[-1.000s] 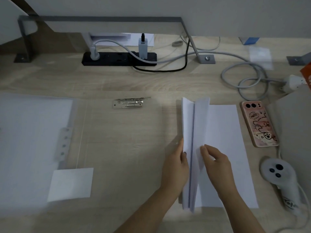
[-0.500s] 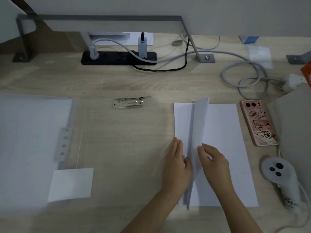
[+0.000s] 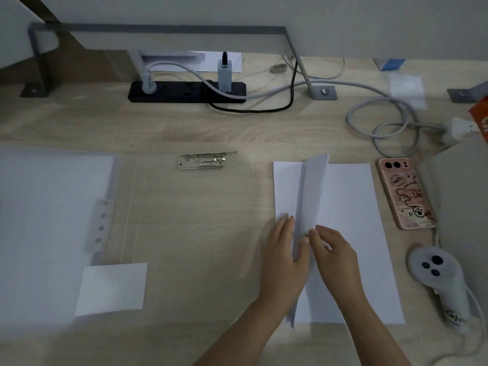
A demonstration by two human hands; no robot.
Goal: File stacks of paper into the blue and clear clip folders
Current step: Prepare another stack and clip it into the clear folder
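Observation:
A white paper stack (image 3: 351, 233) lies on the wooden desk right of centre. Several of its left sheets stand lifted on edge (image 3: 313, 191). My left hand (image 3: 284, 257) lies flat on the left part of the stack, fingers straight, thumb against the raised sheets. My right hand (image 3: 334, 253) pinches the raised sheets from the right. A clear clip folder (image 3: 184, 233) lies open to the left, its metal clip (image 3: 202, 161) at the top, a small white sheet (image 3: 112, 287) at its lower left. Paper shows under its left cover (image 3: 50, 228).
A pink phone (image 3: 405, 192) lies right of the stack, a white controller (image 3: 438, 276) below it. A black power strip (image 3: 184, 91), grey cable coils (image 3: 383, 125) and a monitor stand (image 3: 298, 54) sit at the back. A grey board (image 3: 464, 196) is at the far right.
The left sheet has dropped flat from its raised position. My left hand went from gripping the raised sheets to lying flat on the stack's left part. My right hand stays on the sheets.

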